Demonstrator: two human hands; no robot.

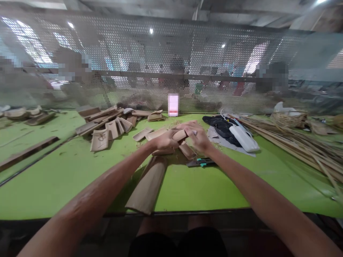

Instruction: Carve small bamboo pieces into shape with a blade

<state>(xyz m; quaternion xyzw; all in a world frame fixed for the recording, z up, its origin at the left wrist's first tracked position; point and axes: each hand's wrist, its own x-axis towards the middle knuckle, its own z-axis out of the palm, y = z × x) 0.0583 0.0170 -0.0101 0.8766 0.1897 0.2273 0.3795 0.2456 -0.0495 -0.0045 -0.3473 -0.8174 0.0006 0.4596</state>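
Note:
Over the middle of the table, my left hand (165, 140) is closed around a short curved bamboo piece (179, 135). My right hand (198, 137) is closed at the piece's right end, its fingers bent. A small pale thing (194, 132) shows among the right fingers; its kind is unclear. Beneath my hands lie more cut bamboo pieces (187, 150), partly hidden by them. A longer split bamboo length (148, 185) reaches toward the front edge. Just below my right wrist is a utility knife (201, 162) with teal parts.
Several bamboo pieces (100, 139) are heaped at the left. A phone (173, 105) stands against the perforated screen (150, 75). At the right lie a black cloth (222, 128), a white plastic object (243, 138) and long bamboo strips (289, 142). Blurred people sit beyond the screen.

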